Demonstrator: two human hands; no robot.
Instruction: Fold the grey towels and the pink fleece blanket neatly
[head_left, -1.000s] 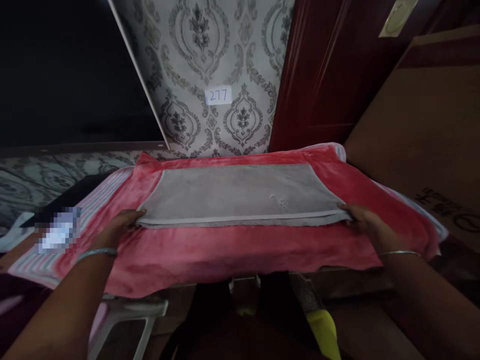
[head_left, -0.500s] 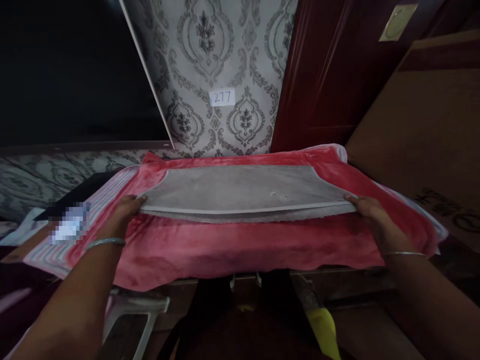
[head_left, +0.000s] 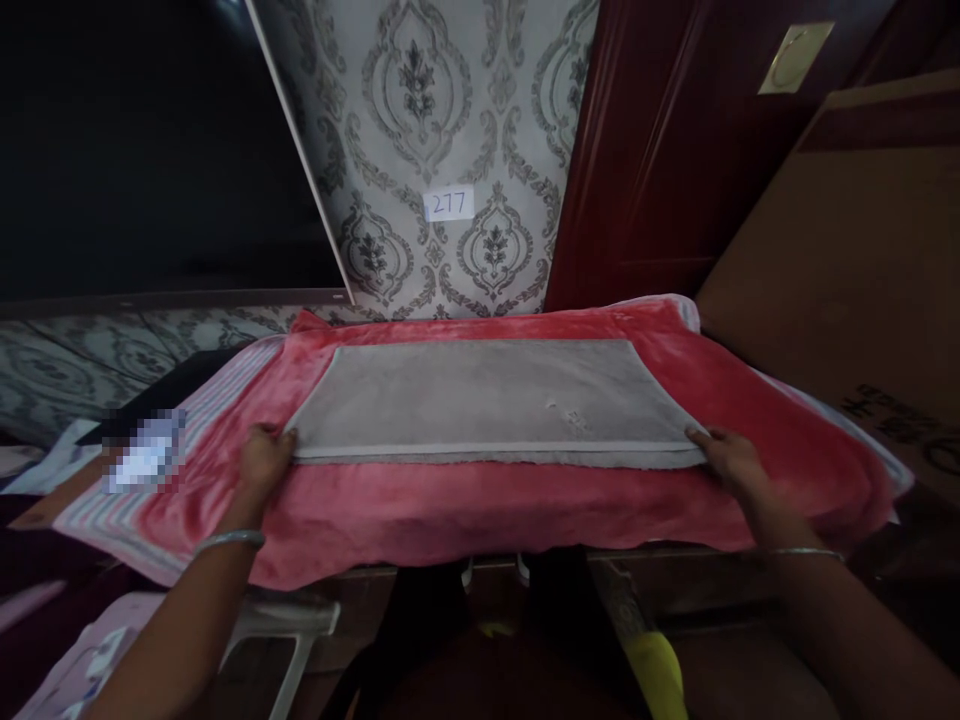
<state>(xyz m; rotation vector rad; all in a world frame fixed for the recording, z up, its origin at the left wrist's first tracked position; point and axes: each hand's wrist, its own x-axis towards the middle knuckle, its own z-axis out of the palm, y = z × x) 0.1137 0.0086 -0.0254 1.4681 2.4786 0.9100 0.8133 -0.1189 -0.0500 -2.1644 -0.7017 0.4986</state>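
Note:
A grey towel [head_left: 465, 395] with a pale edge binding lies folded lengthwise on a red plush blanket [head_left: 465, 510]. Its two near edges rest almost one over the other, the lower layer showing as a thin strip. My left hand [head_left: 268, 460] pinches the near left corner of the towel, fingers closed. At the near right corner, my right hand [head_left: 727, 455] has the towel between thumb and fingers. Each wrist wears a thin bangle. A small embroidered mark shows on the right part of the towel.
Behind the blanket stands a patterned wall with a paper label [head_left: 449, 203] reading 277. A dark screen [head_left: 165, 160] is at the left, a cardboard box [head_left: 847, 270] at the right. Below the table edge are a white stool [head_left: 300, 625] and a yellow item [head_left: 656, 670].
Both hands have come down and slightly nearer to me with the towel's near edge. The towel now lies flatter on the blanket, its two edges closer together.

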